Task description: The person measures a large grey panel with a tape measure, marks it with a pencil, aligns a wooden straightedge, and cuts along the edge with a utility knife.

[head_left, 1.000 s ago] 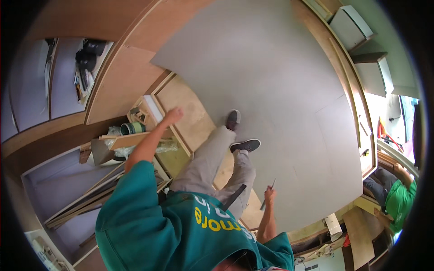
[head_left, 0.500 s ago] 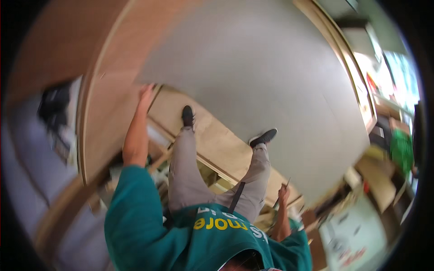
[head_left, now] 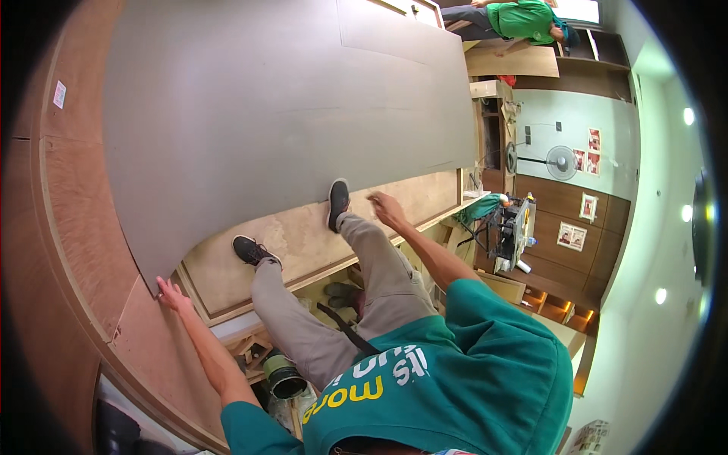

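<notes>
A large grey sheet (head_left: pixel 280 114) lies over a pale wooden panel (head_left: pixel 303 216), leaving a bare strip of wood along its near edge. My left hand (head_left: pixel 174 294) is at the sheet's near left corner, fingertips closed on it beside a reddish-brown wooden board (head_left: pixel 91 205). Above the bare wood strip, my right hand (head_left: pixel 388 210) hovers near the sheet's edge with curled fingers. What it holds, if anything, I cannot make out. My two dark shoes (head_left: pixel 338 205) rest at the sheet's edge and on the bare wood.
Below the panel, a dark round bucket (head_left: pixel 285 379) stands among wood offcuts near my legs. A person in a green shirt (head_left: pixel 523 20) is at the far right beside a wooden board (head_left: pixel 523 61). Farther right are a standing fan (head_left: pixel 561 161) and a cluttered work stand (head_left: pixel 516 231).
The whole view has swung round to the right, bringing the room and another person into sight. My right hand has moved up over the bare wood strip; my left stays at the sheet's corner.
</notes>
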Demonstrator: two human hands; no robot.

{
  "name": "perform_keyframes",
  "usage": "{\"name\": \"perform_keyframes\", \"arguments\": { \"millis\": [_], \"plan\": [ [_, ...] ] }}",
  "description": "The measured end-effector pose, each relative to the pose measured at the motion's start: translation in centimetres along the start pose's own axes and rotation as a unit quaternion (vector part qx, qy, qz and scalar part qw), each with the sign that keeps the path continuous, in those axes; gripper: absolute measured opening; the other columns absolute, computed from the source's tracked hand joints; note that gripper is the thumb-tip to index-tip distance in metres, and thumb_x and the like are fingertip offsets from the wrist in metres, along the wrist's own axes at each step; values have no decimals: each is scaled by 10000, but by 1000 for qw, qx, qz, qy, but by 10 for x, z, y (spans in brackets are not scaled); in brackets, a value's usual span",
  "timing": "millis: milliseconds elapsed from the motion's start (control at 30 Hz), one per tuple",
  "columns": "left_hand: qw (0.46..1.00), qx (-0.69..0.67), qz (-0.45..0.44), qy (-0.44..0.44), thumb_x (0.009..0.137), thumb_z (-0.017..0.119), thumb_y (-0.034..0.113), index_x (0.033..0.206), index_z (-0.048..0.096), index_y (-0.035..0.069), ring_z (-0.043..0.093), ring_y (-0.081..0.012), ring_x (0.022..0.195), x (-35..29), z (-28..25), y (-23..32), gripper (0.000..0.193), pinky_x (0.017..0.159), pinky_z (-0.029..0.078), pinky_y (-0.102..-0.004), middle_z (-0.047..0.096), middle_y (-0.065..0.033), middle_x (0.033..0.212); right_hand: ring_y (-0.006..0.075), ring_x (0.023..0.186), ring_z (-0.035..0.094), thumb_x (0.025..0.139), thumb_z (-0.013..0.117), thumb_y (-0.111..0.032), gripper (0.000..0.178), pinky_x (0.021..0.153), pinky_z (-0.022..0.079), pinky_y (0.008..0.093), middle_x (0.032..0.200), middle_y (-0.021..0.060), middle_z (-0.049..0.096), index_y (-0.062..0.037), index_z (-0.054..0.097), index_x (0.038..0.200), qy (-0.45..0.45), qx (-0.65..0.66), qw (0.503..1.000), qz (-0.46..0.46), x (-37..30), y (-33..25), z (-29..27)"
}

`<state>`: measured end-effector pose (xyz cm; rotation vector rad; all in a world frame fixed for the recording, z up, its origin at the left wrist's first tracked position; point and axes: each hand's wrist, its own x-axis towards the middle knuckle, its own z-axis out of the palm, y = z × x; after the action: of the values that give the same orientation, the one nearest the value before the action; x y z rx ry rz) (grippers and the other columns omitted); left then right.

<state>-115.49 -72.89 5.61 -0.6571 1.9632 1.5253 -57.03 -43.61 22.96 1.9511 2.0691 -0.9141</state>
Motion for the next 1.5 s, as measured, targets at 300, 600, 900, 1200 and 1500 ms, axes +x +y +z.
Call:
{"name": "perform_keyframes", "arguments": {
  "millis": [300, 600, 900, 1200, 1500],
  "plan": [
    [933, 215, 285, -53, 943, 662, 361, 884, 624, -145, 694, -223, 765, -112, 55, 61, 510, 732, 614, -354, 677, -155, 791, 429, 849, 639, 941, 534, -290, 254, 721, 494, 506, 865, 209, 679, -93, 673, 1019, -27, 159, 983, -87, 63, -223, 106],
    [876, 239, 411, -80, 973, 637, 270, 954, 675, -54, 592, -110, 687, -269, 124, 150, 327, 584, 497, -274, 679, -50, 800, 223, 616, 550, 912, 584, -285, 245, 564, 433, 365, 686, 84, 583, -65, 684, 956, -55, 422, 902, -72, 76, -320, 104],
    [868, 195, 442, -116, 988, 610, 183, 958, 692, -76, 565, -82, 737, -343, 115, 184, 273, 651, 467, -259, 684, -25, 857, 158, 490, 472, 866, 698, -415, 448, 419, 370, 329, 629, 76, 541, -13, 594, 1035, 62, 519, 753, 399, 40, -80, 226],
    [814, 214, 518, -150, 989, 574, 150, 1042, 668, -129, 606, -139, 892, -362, 93, 234, 299, 795, 498, -289, 708, -118, 1003, 156, 545, 507, 867, 701, -508, 620, 454, 424, 314, 866, 108, 618, -188, 426, 1322, 1, 778, 410, 475, 20, -106, 273],
    [806, 230, 524, -151, 1004, 545, 156, 1067, 647, -165, 630, -196, 925, -358, 47, 243, 342, 835, 507, -317, 698, -210, 1079, 129, 486, 450, 837, 773, -138, 293, 405, 398, 309, 644, 0, 477, -129, 488, 906, 105, 704, 523, 469, 19, -145, 265]
  ]
}}
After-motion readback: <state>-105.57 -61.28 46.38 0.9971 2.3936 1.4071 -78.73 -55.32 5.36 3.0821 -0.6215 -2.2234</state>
